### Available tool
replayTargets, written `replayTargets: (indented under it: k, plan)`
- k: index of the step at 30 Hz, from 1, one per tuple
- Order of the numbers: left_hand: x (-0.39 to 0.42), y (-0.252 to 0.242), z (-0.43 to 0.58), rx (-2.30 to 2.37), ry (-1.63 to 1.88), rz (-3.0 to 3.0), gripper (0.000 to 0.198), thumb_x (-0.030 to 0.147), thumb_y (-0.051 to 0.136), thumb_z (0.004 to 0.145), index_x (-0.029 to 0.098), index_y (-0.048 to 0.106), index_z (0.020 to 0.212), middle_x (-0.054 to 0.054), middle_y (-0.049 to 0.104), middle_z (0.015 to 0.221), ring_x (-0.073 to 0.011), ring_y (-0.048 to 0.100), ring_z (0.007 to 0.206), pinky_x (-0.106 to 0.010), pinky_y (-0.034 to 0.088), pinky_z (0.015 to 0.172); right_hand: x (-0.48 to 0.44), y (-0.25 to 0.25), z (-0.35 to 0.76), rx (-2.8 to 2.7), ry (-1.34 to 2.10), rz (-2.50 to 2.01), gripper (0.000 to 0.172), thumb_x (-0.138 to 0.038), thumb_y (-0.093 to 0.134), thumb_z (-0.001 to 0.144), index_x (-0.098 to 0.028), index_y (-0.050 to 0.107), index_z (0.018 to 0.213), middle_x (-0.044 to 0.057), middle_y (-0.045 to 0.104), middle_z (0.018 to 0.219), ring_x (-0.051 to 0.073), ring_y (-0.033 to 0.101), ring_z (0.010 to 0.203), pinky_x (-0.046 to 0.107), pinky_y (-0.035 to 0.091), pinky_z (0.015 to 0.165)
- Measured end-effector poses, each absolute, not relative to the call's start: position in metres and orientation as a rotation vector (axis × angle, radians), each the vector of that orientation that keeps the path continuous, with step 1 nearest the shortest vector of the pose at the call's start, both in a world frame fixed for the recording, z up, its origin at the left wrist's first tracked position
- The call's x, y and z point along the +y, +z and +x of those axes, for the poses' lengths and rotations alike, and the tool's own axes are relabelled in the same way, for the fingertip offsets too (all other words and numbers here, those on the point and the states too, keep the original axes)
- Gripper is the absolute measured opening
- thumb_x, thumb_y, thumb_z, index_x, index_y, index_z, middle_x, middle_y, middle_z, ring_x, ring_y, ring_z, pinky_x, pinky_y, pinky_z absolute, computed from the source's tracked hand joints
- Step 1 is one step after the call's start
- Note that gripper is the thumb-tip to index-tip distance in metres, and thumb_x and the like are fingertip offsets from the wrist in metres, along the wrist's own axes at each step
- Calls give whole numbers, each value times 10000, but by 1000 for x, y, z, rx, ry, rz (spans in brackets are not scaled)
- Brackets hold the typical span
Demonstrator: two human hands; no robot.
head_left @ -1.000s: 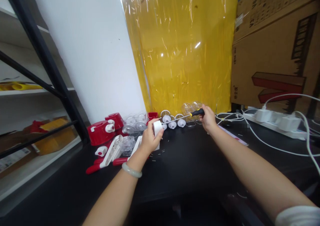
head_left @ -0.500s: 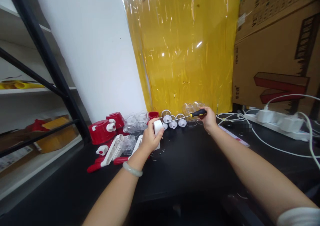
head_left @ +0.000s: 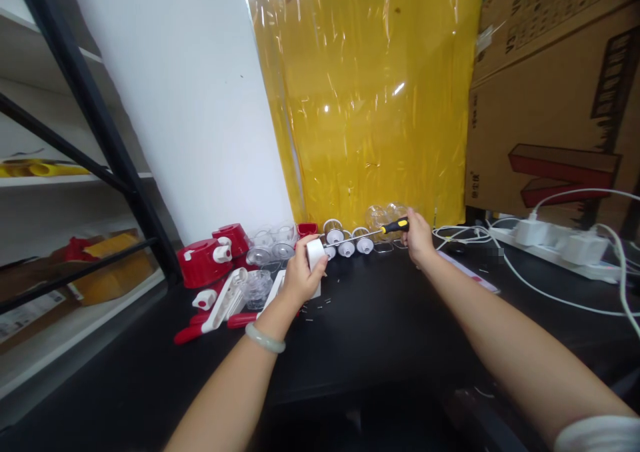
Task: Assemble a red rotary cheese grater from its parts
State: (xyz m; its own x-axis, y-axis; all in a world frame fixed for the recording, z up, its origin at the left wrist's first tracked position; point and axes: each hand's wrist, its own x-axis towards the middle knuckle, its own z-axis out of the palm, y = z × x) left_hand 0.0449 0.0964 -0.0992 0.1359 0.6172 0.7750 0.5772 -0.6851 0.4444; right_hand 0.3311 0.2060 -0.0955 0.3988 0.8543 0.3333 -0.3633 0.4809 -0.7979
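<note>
A small white plastic part [head_left: 315,253] is gripped in my left hand [head_left: 300,272], above the black table. My right hand [head_left: 419,237] is closed round the black and yellow handle of a screwdriver [head_left: 395,226]. Its long shaft points left, and the tip meets or nearly meets the right side of the white part; the exact contact is too small to tell. Behind the shaft stand several clear cups with white ends [head_left: 347,249]. Some small screws [head_left: 321,307] lie on the table below my left hand.
To the left are red housings [head_left: 203,264], white and red handle pieces [head_left: 223,309] and clear plastic discs [head_left: 259,289]. A white power strip [head_left: 565,249] with cables lies at right before a large cardboard box [head_left: 550,105]. A yellow plastic curtain [head_left: 370,105] hangs behind.
The fingers of my right hand have shifted on the screwdriver handle, the index finger now rising higher. My left hand and the white part have hardly moved.
</note>
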Motion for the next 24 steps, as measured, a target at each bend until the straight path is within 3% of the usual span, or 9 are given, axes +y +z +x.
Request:
replayTargets:
  k: [3, 7, 14, 20, 24]
  plan:
    - [95, -98, 46, 1226, 1631, 2337, 504, 425, 568, 954, 182, 434, 1374, 11, 676, 705, -206, 708, 597, -342, 549, 670, 210, -98, 331, -813, 898, -682, 393, -618, 568, 820, -226, 576, 794, -51, 496, 502, 111, 447, 349, 216, 308, 315]
    - [94, -97, 46, 1248, 1612, 2336, 501, 414, 570, 950, 179, 433, 1371, 12, 674, 697, -206, 708, 594, -341, 550, 670, 210, -96, 332, -782, 951, -643, 242, -453, 537, 789, -217, 588, 795, -40, 544, 559, 118, 496, 390, 225, 378, 358]
    - [94, -95, 47, 1270, 1619, 2342, 494, 404, 567, 946, 178, 433, 1364, -4, 691, 741, -205, 710, 607, -335, 545, 676, 206, -95, 331, -797, 907, -640, 147, -349, 555, 718, -215, 597, 760, -63, 508, 520, 97, 440, 354, 198, 297, 316]
    - [94, -94, 47, 1285, 1591, 2351, 490, 399, 567, 944, 184, 434, 1363, 3, 688, 719, -206, 708, 597, -334, 544, 672, 206, -92, 332, -811, 845, -608, 224, -425, 639, 758, -212, 572, 747, -67, 515, 555, 75, 418, 343, 193, 287, 296]
    - [94, -94, 46, 1338, 1560, 2401, 486, 396, 581, 937, 195, 447, 1359, -29, 713, 828, -205, 715, 636, -331, 542, 685, 206, -92, 335, -807, 815, -655, 320, -496, 706, 742, -216, 552, 724, -79, 479, 503, 72, 399, 341, 186, 270, 289]
